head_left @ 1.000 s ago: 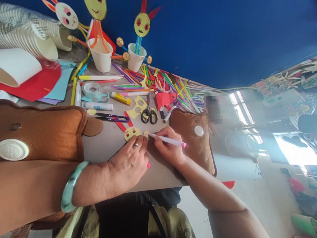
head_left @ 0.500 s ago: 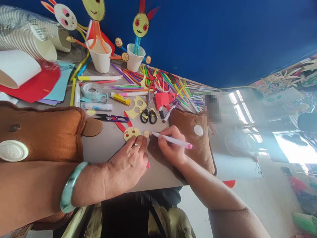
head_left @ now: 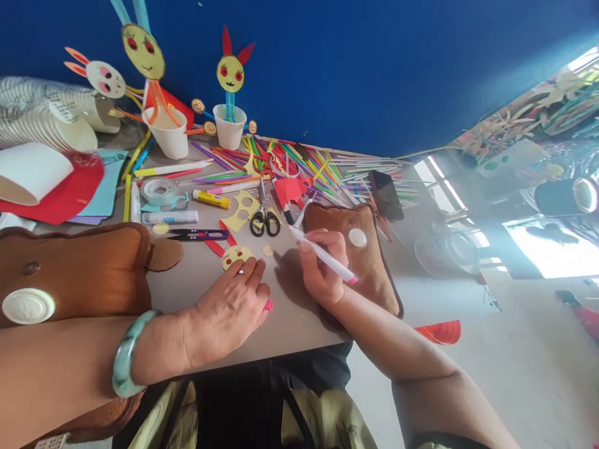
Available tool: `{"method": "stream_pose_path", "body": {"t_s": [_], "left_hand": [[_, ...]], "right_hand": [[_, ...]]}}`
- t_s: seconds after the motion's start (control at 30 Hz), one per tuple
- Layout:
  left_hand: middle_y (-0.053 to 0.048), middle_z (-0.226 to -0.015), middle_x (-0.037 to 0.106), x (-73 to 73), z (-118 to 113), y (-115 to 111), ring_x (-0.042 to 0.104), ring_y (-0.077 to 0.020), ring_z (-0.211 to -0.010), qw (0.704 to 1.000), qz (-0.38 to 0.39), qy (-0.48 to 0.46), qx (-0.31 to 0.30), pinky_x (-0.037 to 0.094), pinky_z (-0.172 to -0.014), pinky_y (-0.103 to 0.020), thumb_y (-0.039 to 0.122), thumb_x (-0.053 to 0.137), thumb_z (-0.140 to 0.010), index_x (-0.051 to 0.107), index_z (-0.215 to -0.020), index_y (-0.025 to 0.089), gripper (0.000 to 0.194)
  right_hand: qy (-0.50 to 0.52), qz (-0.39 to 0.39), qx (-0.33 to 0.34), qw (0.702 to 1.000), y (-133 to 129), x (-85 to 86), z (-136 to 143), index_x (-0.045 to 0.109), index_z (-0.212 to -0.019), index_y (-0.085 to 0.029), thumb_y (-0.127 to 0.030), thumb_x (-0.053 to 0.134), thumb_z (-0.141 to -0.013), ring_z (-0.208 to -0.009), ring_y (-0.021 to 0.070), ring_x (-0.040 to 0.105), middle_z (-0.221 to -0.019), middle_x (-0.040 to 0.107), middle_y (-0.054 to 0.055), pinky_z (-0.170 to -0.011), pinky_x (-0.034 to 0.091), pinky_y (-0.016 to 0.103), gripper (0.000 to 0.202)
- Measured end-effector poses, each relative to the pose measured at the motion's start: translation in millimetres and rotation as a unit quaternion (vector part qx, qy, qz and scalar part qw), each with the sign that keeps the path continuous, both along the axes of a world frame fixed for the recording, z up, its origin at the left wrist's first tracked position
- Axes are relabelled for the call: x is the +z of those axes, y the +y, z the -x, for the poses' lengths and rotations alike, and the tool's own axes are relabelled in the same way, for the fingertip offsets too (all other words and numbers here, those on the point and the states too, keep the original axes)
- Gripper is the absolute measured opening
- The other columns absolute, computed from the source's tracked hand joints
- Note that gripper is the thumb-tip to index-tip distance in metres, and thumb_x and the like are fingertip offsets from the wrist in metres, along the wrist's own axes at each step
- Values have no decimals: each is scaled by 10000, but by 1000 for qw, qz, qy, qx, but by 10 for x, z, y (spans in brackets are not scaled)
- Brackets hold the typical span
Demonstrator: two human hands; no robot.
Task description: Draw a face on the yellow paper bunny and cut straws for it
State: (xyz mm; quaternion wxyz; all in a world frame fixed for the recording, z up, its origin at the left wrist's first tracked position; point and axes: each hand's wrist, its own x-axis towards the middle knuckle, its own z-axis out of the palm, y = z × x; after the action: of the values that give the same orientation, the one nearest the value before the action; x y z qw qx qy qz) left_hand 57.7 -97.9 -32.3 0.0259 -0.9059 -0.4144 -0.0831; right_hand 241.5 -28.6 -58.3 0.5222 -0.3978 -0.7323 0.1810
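My right hand (head_left: pixel 324 265) grips a white felt-tip pen (head_left: pixel 330 257) with a pink end, its tip raised above the table and pointing up and left. Under the fingertips of my left hand (head_left: pixel 229 305) lies a yellow paper rabbit face (head_left: pixel 233 255) with red eyes and drawn lashes. A pink pen cap (head_left: pixel 268 305) pokes out from that hand's curled fingers. Between the two hands a small pale paper disc (head_left: pixel 267 251) rests on the table, touched by neither. Black-handled scissors (head_left: pixel 264 223) lie just beyond the disc, and purple thread snips (head_left: pixel 199 234) lie left of them.
Brown cushions (head_left: pixel 79 268) flank the work spot. Behind are a tape roll (head_left: pixel 159 191), a yellow glue stick (head_left: pixel 210 199), many coloured pipe cleaners (head_left: pixel 281 156), and paper cups (head_left: pixel 230 128) holding rabbit figures. A phone (head_left: pixel 386 194) lies at the right.
My right hand has lifted the pen away from the small disc, up and to the right. My left hand has drawn slightly back from the disc, which now shows whole. The camera view has shifted.
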Motion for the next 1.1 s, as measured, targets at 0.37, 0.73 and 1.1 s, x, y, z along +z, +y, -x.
{"method": "stream_pose_path", "body": {"t_s": [0.37, 0.73, 1.1], "left_hand": [[-203, -1168, 648, 23, 12, -4, 579, -305, -1101, 1000, 9, 20, -7, 424, -942, -458, 292, 507, -904, 681, -820, 120, 258], [-189, -1147, 631, -59, 28, -34, 567, -295, -1035, 998, 17, 1, -55, 431, -840, -433, 358, 413, -948, 650, -907, 125, 334], [-206, -1186, 643, -36, 28, -88, 594, -297, -1104, 996, 8, -19, -85, 454, -829, -420, 311, 364, -978, 657, -1049, 91, 374]], "right_hand": [[38, 51, 14, 998, 5, -10, 49, 552, -1034, -247, -330, 439, -989, -440, 78, 491, -726, 610, -24, -442, 409, 254, 147], [37, 57, -17, 998, -17, -44, 71, 541, -1048, -240, -357, 438, -984, -446, 95, 505, -667, 634, -44, -475, 427, 253, 168], [-260, 15, 270, 927, 258, 594, 796, 560, -882, -212, -195, 598, -842, -720, 150, 601, -764, 674, -6, -765, 454, 302, 57]]}}
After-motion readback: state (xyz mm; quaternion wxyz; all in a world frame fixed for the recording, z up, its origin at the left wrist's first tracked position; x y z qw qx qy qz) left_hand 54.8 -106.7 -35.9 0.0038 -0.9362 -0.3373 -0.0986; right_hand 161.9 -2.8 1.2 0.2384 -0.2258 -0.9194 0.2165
